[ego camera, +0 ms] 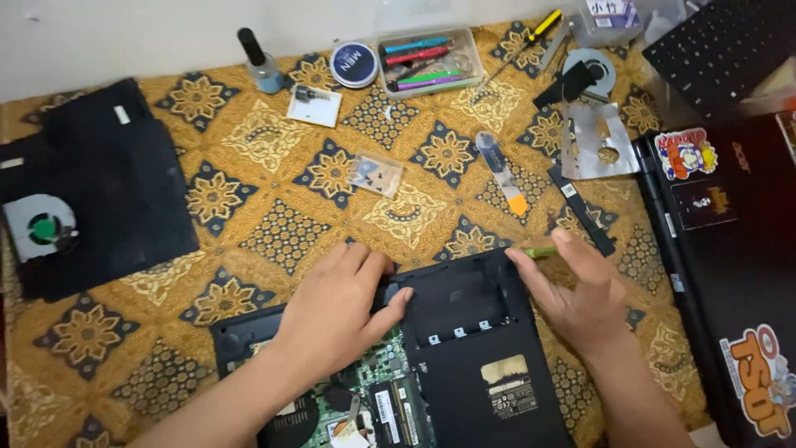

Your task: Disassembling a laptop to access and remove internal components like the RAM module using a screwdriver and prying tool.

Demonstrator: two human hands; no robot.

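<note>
A black laptop base (473, 365) lies upside down near me on a patterned gold cloth, its cover partly off so the green circuit board (390, 398) shows. My left hand (336, 311) rests flat on the base's far left part, fingers spread toward the battery bay. My right hand (576, 290) touches the base's far right corner and holds a thin green-handled tool (539, 251) between its fingers.
A black panel with a small fan (37, 231) lies at the left. A clear box of coloured tools (427, 62), a round tin (354, 64), a yellow screwdriver (539, 29), a metal bracket (593, 137) and a plastic pry tool (502, 170) lie beyond. A stickered black laptop (730, 249) sits right.
</note>
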